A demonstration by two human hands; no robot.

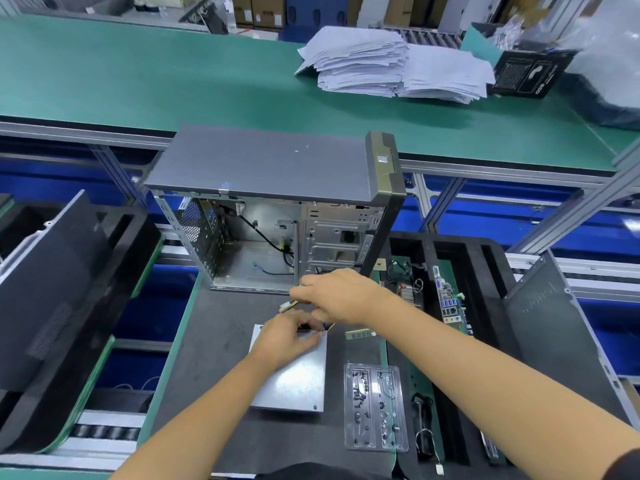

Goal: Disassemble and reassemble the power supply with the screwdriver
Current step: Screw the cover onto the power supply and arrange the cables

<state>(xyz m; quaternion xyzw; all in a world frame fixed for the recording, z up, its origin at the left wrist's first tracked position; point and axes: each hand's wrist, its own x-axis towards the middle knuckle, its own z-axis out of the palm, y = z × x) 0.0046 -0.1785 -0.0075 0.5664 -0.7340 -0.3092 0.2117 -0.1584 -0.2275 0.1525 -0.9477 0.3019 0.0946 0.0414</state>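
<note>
Power supply lies flat on the dark mat, out of the open case and just in front of it, so you can gather its leads before it goes back in, as I read it. Your left hand rests on the unit's far edge with fingers curled round the dark cable bundle where it leaves the box; this probably also steadies the unit. Your right hand reaches across above it and pinches the yellow and black wires near the white connector, which hangs free to the left of the fingers. Exact finger contact is partly hidden by the hand itself.

No screwdriver identifiable in view.

Case stands upright with its side open toward you: inside, loose black cables and bare metal, and the bay looks vacant. Clear plastic tray to the right of the unit holds small dark screws in its compartments. Black foam holder further right carries a circuit board on edge in a slot. A memory stick lies on the mat between tray and case.
</note>
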